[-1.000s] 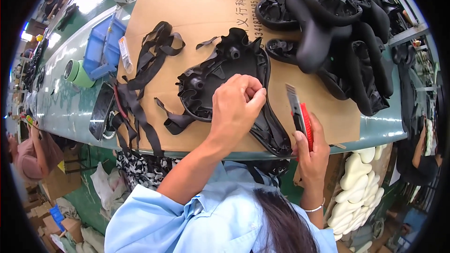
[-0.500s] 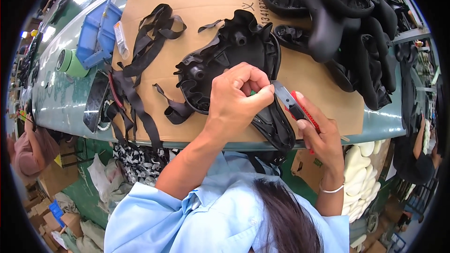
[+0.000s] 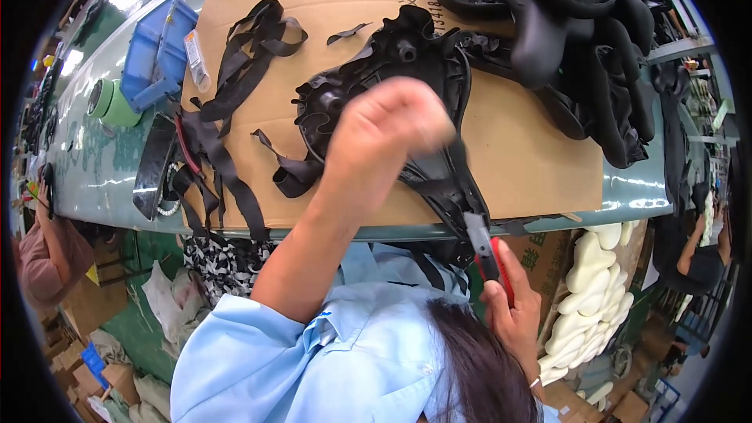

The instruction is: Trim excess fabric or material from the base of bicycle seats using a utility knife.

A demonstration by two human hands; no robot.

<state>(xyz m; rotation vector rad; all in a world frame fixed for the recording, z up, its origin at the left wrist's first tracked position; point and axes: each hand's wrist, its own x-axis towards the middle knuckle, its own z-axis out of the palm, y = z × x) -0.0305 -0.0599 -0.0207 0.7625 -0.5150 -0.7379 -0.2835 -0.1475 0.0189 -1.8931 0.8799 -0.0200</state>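
A black bicycle saddle cover (image 3: 439,163) lies underside up on the cardboard sheet, its edges ruffled, its narrow nose toward me at the table's front edge. Over its middle is my left hand (image 3: 392,117), curled and smeared by motion, so I cannot make out what its fingers hold. My right hand (image 3: 513,309) grips a red utility knife (image 3: 501,266) beside the saddle's nose, blade out and pointing away from me. To the left of the cover lie black fabric strips (image 3: 235,70) and a curled black scrap (image 3: 298,176).
Several black saddles (image 3: 540,31) are heaped at the far right of the cardboard (image 3: 540,157). A blue bin (image 3: 160,51), a green roll (image 3: 113,102) and a dark phone-like slab (image 3: 155,172) sit on the left of the table. Cream-coloured foam pads (image 3: 587,290) are piled below the right edge.
My right hand has drawn the knife down toward me, to the saddle's nose. My left hand has lifted up and slightly left, now blurred. The cover's nose shows more.
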